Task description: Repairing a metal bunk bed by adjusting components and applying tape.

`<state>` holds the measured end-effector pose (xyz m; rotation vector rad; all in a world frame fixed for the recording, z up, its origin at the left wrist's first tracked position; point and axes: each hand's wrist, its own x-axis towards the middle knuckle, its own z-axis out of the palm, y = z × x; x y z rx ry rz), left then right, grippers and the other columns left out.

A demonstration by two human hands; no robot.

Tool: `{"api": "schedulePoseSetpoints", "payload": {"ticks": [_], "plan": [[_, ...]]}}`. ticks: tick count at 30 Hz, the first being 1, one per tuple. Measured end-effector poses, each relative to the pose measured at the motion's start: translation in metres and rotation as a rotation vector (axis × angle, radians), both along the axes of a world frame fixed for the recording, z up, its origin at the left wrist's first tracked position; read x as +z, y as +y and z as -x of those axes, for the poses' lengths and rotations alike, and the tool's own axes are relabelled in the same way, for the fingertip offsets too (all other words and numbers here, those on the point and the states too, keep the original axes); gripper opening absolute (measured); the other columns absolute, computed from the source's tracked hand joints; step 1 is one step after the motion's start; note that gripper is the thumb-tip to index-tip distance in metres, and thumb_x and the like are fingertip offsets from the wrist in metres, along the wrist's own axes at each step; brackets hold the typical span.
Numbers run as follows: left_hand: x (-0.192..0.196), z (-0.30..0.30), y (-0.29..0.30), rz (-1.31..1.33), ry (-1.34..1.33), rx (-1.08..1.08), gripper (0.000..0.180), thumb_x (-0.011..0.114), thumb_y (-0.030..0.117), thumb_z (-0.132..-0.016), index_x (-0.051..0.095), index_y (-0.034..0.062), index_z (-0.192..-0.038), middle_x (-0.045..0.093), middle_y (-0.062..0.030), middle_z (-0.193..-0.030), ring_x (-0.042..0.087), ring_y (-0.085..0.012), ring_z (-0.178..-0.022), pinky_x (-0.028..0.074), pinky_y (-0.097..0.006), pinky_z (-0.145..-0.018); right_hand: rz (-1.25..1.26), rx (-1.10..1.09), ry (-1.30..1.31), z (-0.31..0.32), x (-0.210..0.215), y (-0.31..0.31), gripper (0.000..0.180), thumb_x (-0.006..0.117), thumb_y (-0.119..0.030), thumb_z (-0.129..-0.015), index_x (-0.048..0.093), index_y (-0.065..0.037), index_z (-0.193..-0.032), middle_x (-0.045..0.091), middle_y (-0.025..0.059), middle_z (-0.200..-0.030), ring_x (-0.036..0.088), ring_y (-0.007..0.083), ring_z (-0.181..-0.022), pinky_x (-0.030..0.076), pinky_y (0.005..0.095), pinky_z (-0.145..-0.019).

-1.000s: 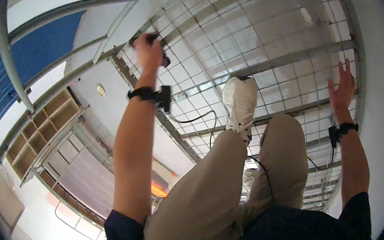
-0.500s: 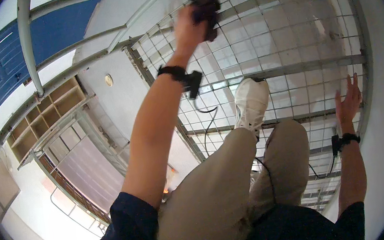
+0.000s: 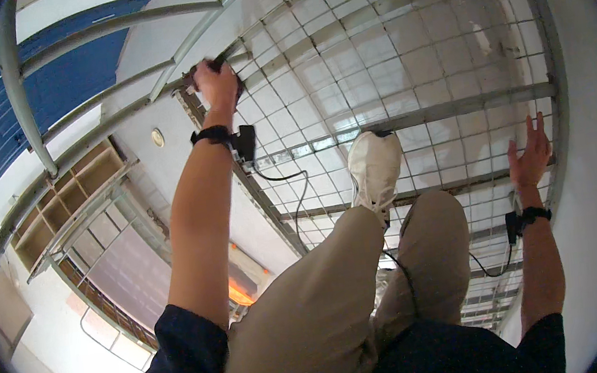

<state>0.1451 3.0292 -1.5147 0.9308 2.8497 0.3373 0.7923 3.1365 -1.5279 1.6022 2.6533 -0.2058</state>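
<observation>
My left hand [image 3: 217,85] is closed on a dark cloth [image 3: 190,79]. It presses the cloth against the left corner of a metal bed frame, where the side rail meets a grey rail. The frame carries a wire mesh base [image 3: 440,71] with flat crossbars [image 3: 466,104]. On the far right, my right hand [image 3: 532,157] lies flat on the mesh beside the right rail [image 3: 559,94], fingers spread and holding nothing. Both wrists wear black straps with small boxes and thin cables.
My white shoe [image 3: 376,166] stands on the mesh near a crossbar. Grey guard rails [image 3: 121,22] rise at upper left. Beyond the frame are a wooden cubby shelf [image 3: 68,202], a blue door [image 3: 11,116] and another bed. A pale wall [image 3: 596,152] borders the right side.
My left hand has moved left and slightly nearer with the cloth, from over the mesh to the frame's corner. My right hand stays in place. The view has shifted a little.
</observation>
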Motion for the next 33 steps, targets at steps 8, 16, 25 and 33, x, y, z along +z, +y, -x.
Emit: {"api": "schedulePoseSetpoints", "payload": {"ticks": [8, 16, 25, 33], "plan": [[-0.003, -0.120, 0.133, -0.387, -0.261, -0.236, 0.033, 0.067, 0.015, -0.070, 0.055, 0.0064, -0.100, 0.054, -0.0158, -0.099, 0.054, -0.0357, -0.091, 0.044, -0.041, -0.082, 0.072, -0.001, -0.024, -0.003, 0.000, 0.001, 0.068, 0.057, -0.035, -0.083, 0.032, -0.015, -0.144, 0.020, 0.0085, -0.153, 0.040, 0.0325, -0.126, 0.030, 0.0465, -0.106], [0.011, -0.228, 0.236, -0.392, -0.182, -0.682, 0.031, 0.067, 0.017, -0.071, 0.058, 0.0100, -0.100, 0.055, -0.0138, -0.103, 0.057, -0.0371, -0.093, 0.050, -0.044, -0.077, 0.034, 0.014, 0.084, 0.002, 0.002, 0.003, 0.065, 0.058, -0.039, -0.082, 0.039, -0.015, -0.140, 0.024, 0.0103, -0.152, 0.046, 0.0356, -0.118, 0.034, 0.0482, -0.101], [-0.002, -0.289, 0.333, -0.497, -0.185, -1.009, 0.034, 0.067, 0.016, -0.073, 0.057, 0.0074, -0.105, 0.055, -0.0176, -0.102, 0.056, -0.0376, -0.094, 0.046, -0.045, -0.086, 0.079, 0.001, 0.158, 0.005, 0.008, 0.006, 0.063, 0.060, -0.034, -0.081, 0.040, -0.019, -0.138, 0.030, 0.0101, -0.149, 0.050, 0.0322, -0.114, 0.036, 0.0463, -0.100], [0.010, -0.333, 0.332, -0.281, -0.531, -1.262, 0.036, 0.057, 0.006, -0.087, 0.047, 0.0034, -0.121, 0.050, -0.0196, -0.119, 0.051, -0.0365, -0.108, 0.043, -0.042, -0.090, 0.047, 0.028, 0.152, 0.004, 0.005, 0.005, 0.066, 0.061, -0.035, -0.080, 0.040, -0.014, -0.138, 0.027, 0.0127, -0.150, 0.052, 0.0283, -0.111, 0.034, 0.0473, -0.101]]}}
